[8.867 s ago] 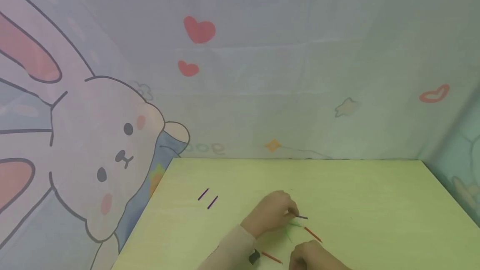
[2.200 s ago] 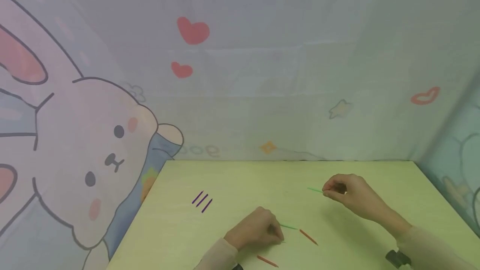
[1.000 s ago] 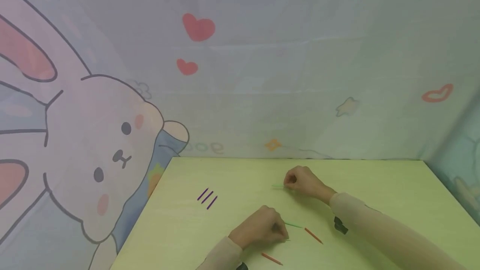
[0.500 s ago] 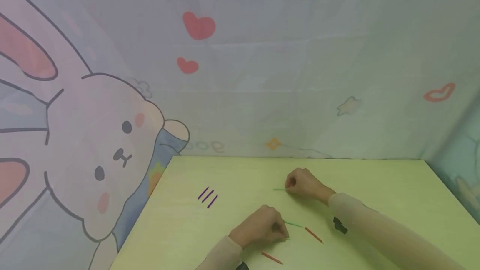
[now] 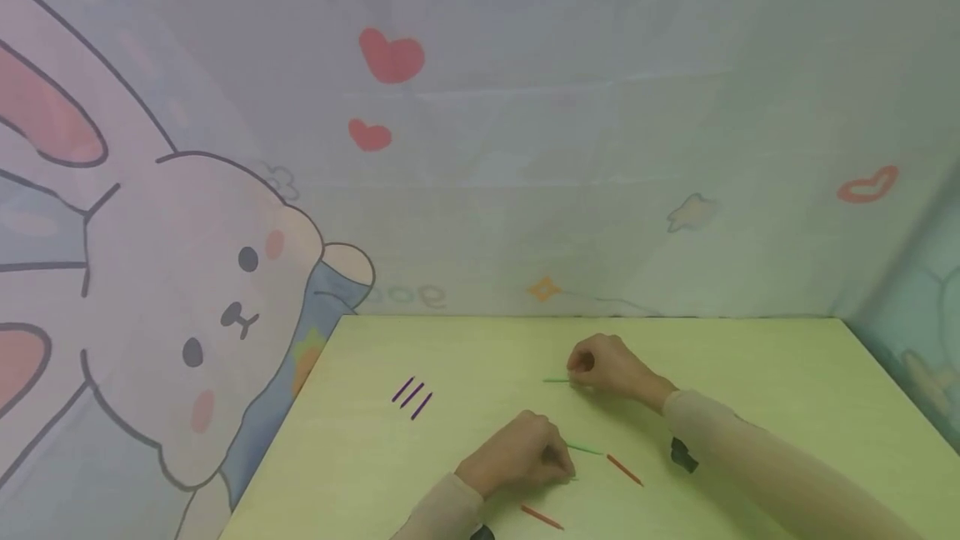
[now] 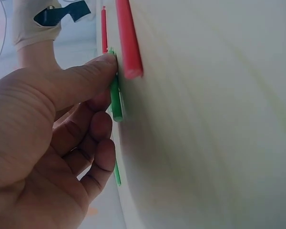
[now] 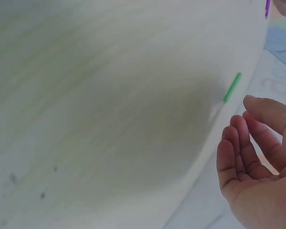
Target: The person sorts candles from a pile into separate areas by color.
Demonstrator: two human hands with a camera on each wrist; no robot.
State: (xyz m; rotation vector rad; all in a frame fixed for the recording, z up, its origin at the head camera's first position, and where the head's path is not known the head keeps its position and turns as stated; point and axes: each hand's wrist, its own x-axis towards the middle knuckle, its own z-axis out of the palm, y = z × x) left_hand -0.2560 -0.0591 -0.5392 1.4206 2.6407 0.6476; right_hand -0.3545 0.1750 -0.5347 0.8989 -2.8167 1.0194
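Slim green sticks [image 5: 585, 448], three

Held stick [image 6: 116, 102]: pinched in left hand [image 5: 517, 452], blunt end protruding past thumb. Middle stick [image 5: 587, 448]: lies on counter [image 5: 765, 382], just beside that hand. Far stick [image 7: 232, 87]: on counter, near right hand [image 7: 262, 162], apart from fingertips.

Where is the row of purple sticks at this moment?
In the head view, the row of purple sticks lies on the left part of the table, up and left of the left hand.

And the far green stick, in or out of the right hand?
Out: the right wrist view shows a gap between the stick and the hand.
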